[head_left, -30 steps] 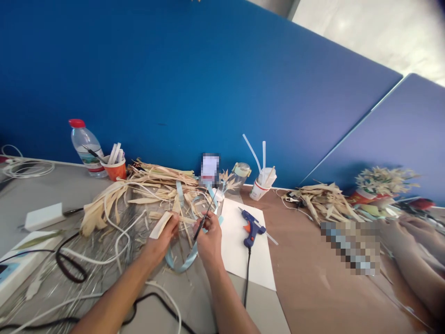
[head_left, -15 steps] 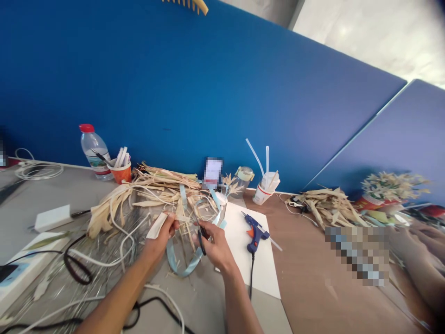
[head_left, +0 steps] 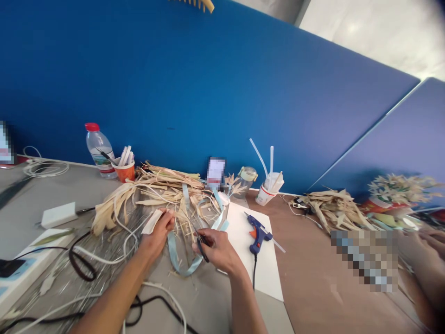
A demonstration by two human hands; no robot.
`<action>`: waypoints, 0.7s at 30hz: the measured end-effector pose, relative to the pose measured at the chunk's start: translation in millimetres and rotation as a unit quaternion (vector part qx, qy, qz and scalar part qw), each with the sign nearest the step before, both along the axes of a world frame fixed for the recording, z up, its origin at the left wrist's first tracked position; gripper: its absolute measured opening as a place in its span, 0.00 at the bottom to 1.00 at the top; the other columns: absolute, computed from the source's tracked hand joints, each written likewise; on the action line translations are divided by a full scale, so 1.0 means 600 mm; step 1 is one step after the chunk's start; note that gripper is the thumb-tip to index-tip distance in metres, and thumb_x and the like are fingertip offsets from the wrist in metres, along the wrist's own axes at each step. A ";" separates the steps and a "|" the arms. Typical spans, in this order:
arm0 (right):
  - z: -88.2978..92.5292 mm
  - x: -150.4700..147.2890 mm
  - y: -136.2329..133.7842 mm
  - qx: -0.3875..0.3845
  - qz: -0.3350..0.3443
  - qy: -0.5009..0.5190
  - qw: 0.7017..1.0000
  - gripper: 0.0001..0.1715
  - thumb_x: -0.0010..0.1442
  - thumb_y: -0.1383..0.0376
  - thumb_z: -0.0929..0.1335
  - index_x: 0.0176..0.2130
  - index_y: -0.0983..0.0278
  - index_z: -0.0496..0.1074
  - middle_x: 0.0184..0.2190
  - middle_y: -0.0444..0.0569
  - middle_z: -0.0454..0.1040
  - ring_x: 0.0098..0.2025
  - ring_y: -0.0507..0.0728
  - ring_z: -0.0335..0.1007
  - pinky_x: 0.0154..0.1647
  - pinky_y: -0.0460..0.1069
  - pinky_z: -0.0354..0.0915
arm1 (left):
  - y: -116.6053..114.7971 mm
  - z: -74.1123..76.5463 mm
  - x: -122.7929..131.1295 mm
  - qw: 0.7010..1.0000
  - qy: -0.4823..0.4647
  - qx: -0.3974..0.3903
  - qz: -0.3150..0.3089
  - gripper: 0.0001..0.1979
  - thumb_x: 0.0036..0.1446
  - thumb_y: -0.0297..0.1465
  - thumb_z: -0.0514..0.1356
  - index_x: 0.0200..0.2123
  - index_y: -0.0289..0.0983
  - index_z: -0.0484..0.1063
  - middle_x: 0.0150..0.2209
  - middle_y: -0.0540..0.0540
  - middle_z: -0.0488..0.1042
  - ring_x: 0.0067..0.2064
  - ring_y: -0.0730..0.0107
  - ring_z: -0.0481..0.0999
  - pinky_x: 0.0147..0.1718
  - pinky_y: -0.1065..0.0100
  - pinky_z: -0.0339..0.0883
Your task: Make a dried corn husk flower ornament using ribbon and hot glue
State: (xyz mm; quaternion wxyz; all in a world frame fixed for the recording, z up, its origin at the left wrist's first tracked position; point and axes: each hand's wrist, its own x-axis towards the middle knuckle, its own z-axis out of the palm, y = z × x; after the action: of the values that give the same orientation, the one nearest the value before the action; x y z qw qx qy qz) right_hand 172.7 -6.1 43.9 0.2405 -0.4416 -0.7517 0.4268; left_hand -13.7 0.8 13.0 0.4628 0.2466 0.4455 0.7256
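My left hand (head_left: pixel 158 234) is closed on a pale strip of dried husk (head_left: pixel 152 222), which sticks out to its left. My right hand (head_left: pixel 217 249) grips small dark scissors (head_left: pixel 200 240) whose blades point up and left toward the husk strip. A light blue ribbon (head_left: pixel 184 260) loops on the grey table between and below both hands. Behind them lies a heap of dried straw and husk strips (head_left: pixel 156 190).
A blue glue gun (head_left: pixel 257 232) rests on a white sheet (head_left: pixel 252 246) right of my right hand. Behind: a water bottle (head_left: pixel 98 150), an orange cup (head_left: pixel 125 170), a paper cup with glue sticks (head_left: pixel 267 190). Cables (head_left: pixel 79 264) cross the left. Another person's hands (head_left: pixel 422 243) work at far right.
My right hand has lowered and swung the scissors from pointing up-right to pointing up-left. My left hand stays closed on the husk strip. The view has shifted a little.
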 end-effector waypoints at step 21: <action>-0.003 -0.001 0.004 -0.189 0.015 0.129 0.973 0.12 0.49 0.64 0.69 0.36 0.66 0.75 0.21 0.41 0.63 0.23 0.47 0.53 0.26 0.44 0.52 | 0.007 -0.024 -0.018 0.992 0.103 0.040 -0.066 0.13 0.51 0.38 0.64 0.25 0.36 0.66 0.17 0.57 0.57 0.20 0.80 0.51 0.19 0.73 0.45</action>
State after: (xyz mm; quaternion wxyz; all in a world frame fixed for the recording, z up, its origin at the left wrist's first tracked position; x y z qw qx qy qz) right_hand 172.0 -3.6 42.0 0.2409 -0.4088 -0.6270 0.6178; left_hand -24.7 4.8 -1.1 0.4512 0.3667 0.4441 0.6817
